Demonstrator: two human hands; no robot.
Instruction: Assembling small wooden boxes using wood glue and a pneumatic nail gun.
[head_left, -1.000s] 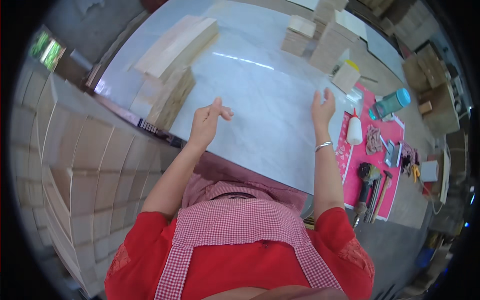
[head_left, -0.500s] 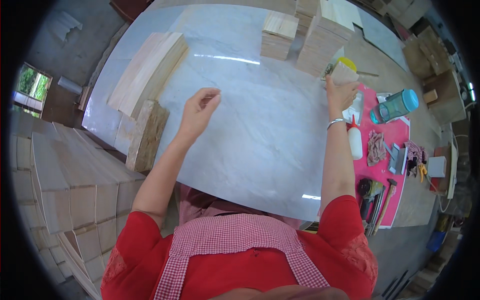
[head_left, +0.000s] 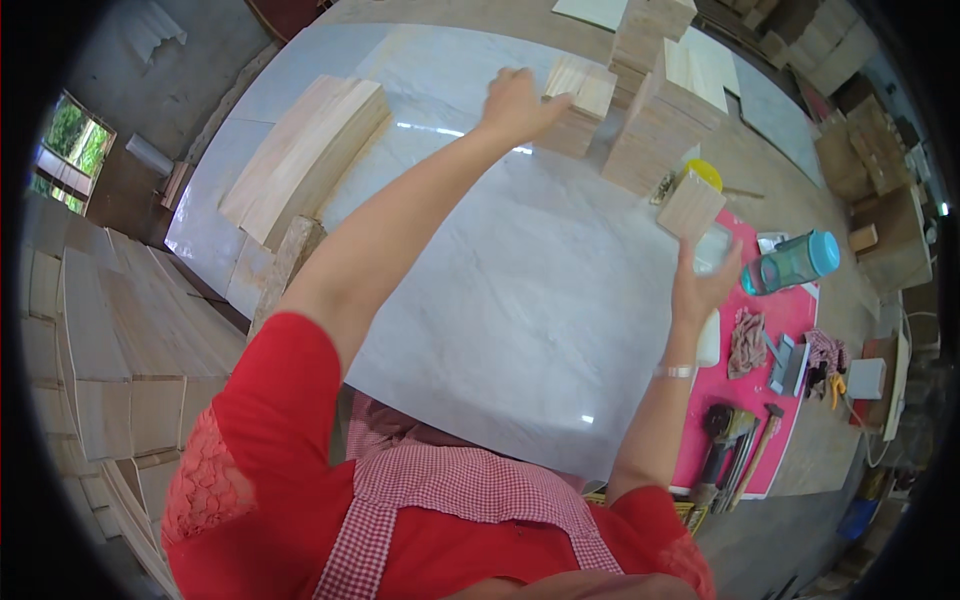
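Note:
My left hand (head_left: 520,106) reaches far across the table to the left side of a short stack of pale wooden boards (head_left: 582,85). Its thumb is spread from the bent fingers and overlaps the stack's near corner; whether it touches is unclear. Close to the pink sheet (head_left: 755,325), my right hand (head_left: 707,285) is open, with thumb and fingers apart and nothing held. Just beyond its thumb is a small pale wooden piece (head_left: 692,207), in front of a yellow round container (head_left: 705,174). A white bottle (head_left: 709,340) is partly hidden behind my right wrist.
Taller board stacks (head_left: 660,120) stand at the back right. A long stack of boards (head_left: 300,155) lies on the left of the marble-look table (head_left: 520,300). On the pink sheet are a teal bottle (head_left: 795,263), a crumpled cloth (head_left: 747,343) and a hammer (head_left: 760,450).
My left hand has moved forward and right to the short board stack. My right hand has let go of the small wooden piece and drawn back toward me. The view has shifted slightly.

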